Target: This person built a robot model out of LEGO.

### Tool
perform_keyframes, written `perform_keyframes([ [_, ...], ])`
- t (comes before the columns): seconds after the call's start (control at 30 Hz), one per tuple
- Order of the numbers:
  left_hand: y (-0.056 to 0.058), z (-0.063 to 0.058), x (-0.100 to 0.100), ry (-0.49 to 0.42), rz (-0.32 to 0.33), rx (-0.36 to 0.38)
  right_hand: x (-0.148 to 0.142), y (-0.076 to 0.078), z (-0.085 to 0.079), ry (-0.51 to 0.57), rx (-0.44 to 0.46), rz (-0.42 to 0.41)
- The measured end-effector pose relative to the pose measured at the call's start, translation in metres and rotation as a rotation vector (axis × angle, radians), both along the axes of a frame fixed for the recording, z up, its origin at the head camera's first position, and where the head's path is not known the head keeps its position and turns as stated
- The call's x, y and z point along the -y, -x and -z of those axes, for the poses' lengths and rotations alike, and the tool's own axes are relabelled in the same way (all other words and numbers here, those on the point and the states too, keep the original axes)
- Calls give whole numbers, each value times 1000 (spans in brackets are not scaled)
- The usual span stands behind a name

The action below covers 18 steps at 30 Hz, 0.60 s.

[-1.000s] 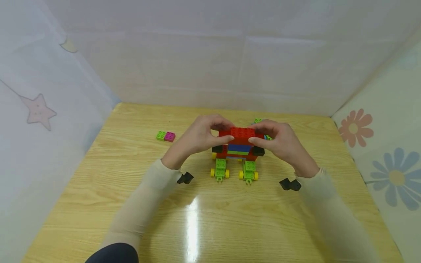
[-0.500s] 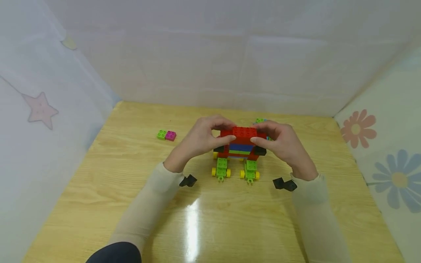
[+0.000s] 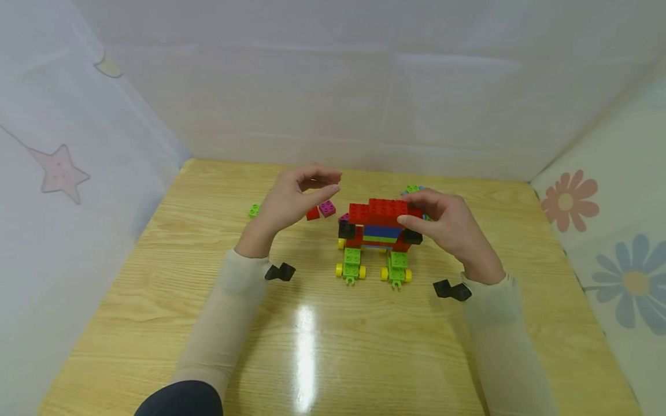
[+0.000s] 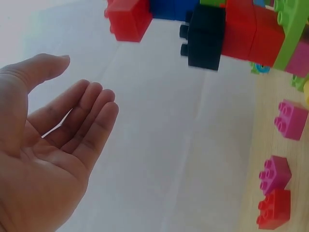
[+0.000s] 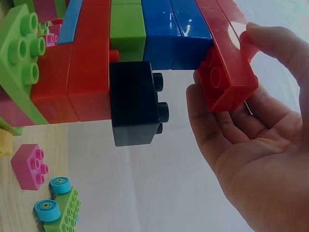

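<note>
A toy brick model (image 3: 382,233) stands on two lime-green wheeled bases (image 3: 351,263) with yellow wheels. Its body stacks red, blue and green bricks, and a black brick (image 4: 206,38) juts from each side. Long red bricks (image 3: 386,212) form its top. My right hand (image 3: 439,222) grips the right end of that top, thumb on the near face and fingers behind. In the right wrist view, the end red brick (image 5: 227,79) sits between thumb and fingers. To the left of the model my left hand (image 3: 291,199) hovers with nothing in it, its fingers slightly bent.
Behind the left hand lie a red brick (image 3: 312,214), a magenta brick (image 3: 327,208) and a green brick (image 3: 254,210). A green wheeled piece (image 5: 63,209) with blue wheels lies behind the model. White cloth (image 3: 322,104) rises along the table's back edge.
My left hand has let go of the red top and moved left, uncovering the model's left end and loose bricks behind it. The right hand keeps its grip.
</note>
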State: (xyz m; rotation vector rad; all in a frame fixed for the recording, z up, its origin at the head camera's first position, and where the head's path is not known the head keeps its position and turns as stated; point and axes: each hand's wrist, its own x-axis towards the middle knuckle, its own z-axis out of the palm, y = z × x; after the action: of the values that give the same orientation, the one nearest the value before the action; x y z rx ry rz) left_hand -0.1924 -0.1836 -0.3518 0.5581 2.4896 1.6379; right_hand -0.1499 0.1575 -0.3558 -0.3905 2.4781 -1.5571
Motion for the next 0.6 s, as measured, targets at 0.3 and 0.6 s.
perform_keyframes([
  [0.3, 6, 6, 12, -23, -46, -9, -1, -1, 0, 5, 8, -7],
  [0.6, 8, 9, 12, -35, -42, -10, -7, -2, -2, 3, -8, 6],
])
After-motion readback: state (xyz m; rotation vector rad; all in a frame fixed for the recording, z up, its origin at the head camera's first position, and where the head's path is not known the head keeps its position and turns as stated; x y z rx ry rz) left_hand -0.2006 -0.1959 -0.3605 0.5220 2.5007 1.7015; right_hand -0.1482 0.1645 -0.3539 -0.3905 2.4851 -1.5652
